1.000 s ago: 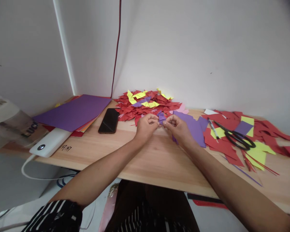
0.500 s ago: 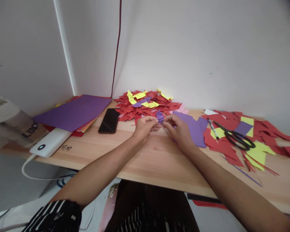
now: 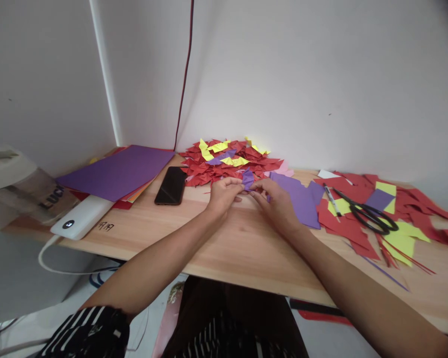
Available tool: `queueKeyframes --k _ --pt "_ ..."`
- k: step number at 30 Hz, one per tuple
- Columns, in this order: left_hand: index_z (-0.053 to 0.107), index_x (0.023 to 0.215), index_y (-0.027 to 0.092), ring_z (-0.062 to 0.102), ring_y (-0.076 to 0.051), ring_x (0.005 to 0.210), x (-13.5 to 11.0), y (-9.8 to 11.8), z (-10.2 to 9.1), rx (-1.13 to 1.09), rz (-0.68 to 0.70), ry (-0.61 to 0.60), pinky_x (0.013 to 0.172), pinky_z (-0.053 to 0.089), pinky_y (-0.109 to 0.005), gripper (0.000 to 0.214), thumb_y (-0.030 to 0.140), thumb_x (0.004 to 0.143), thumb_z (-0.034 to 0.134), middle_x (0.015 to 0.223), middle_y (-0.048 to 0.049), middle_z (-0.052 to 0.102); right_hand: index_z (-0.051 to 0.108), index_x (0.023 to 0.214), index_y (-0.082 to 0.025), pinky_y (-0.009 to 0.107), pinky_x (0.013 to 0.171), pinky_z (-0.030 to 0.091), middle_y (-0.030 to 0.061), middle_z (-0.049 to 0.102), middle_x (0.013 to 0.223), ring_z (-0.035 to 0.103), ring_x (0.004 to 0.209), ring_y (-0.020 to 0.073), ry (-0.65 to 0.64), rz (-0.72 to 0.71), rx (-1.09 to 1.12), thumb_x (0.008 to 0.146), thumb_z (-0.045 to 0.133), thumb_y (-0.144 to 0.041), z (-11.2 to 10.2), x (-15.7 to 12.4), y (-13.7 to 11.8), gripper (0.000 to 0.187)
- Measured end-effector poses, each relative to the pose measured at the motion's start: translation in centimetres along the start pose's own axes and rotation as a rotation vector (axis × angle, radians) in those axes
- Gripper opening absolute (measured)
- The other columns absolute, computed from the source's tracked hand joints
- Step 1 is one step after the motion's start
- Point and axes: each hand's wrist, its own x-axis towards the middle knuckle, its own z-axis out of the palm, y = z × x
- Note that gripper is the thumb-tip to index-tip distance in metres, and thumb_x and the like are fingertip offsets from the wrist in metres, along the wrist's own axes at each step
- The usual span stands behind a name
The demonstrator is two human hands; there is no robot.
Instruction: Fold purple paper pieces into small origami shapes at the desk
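Observation:
Between my two hands is a small folded piece of purple paper (image 3: 248,178), held just above the table. My left hand (image 3: 226,194) pinches its left side between thumb and fingers. On the other side, the fingers of my right hand (image 3: 271,195) close on its right edge. Behind them lies a heap of folded paper pieces (image 3: 205,171), mostly red, with some yellow, purple and pink ones. Flat purple sheets (image 3: 302,204) lie just right of my right hand, partly covered by it.
At right, black scissors (image 3: 373,216) and a marker (image 3: 332,200) rest on red paper scraps (image 3: 345,228). A phone (image 3: 170,186) lies left of the heap. Further left are stacked coloured sheets (image 3: 119,169), a white power bank (image 3: 82,219) with a cable, and a clear container (image 3: 37,191).
The view has shifted slightly, so everything sits a little further right. My right fingers have moved slightly against the purple paper, which both hands still hold.

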Motion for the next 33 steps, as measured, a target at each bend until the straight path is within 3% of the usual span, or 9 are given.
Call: queueKeyframes --k 9,16,33 --pt "0.067 0.072 0.015 0.054 -0.007 0.060 0.38 -0.54 0.05 -0.028 0.079 0.034 0.059 0.041 -0.020 0.010 0.016 0.063 0.072 0.071 -0.0001 0.065 0.063 0.091 -0.021 0.030 0.068 0.042 0.0022 0.067 0.080 0.057 0.070 0.0169 -0.028 0.186 0.093 0.087 0.057 -0.030 -0.09 0.01 -1.03 0.011" --pt "0.068 0.073 0.014 0.052 -0.006 0.057 -0.01 -0.45 0.26 -0.066 0.030 0.033 0.060 0.042 -0.020 0.012 0.014 0.062 0.072 0.068 0.0003 0.064 0.062 0.078 -0.021 0.031 0.068 0.041 0.0032 0.065 0.079 0.055 0.072 0.0176 0.004 0.197 0.097 0.087 0.056 -0.033 -0.08 0.21 -0.95 0.016" --pt "0.066 0.075 0.011 0.064 -0.011 0.064 0.17 -0.28 0.35 -0.102 -0.072 -0.059 0.069 0.051 -0.026 0.004 0.010 0.071 0.065 0.070 -0.0036 0.067 0.048 0.075 -0.022 0.029 0.059 0.035 0.0011 0.057 0.067 0.048 0.060 0.0152 -0.008 0.257 0.001 0.088 0.048 -0.031 0.01 0.25 -0.70 0.016"
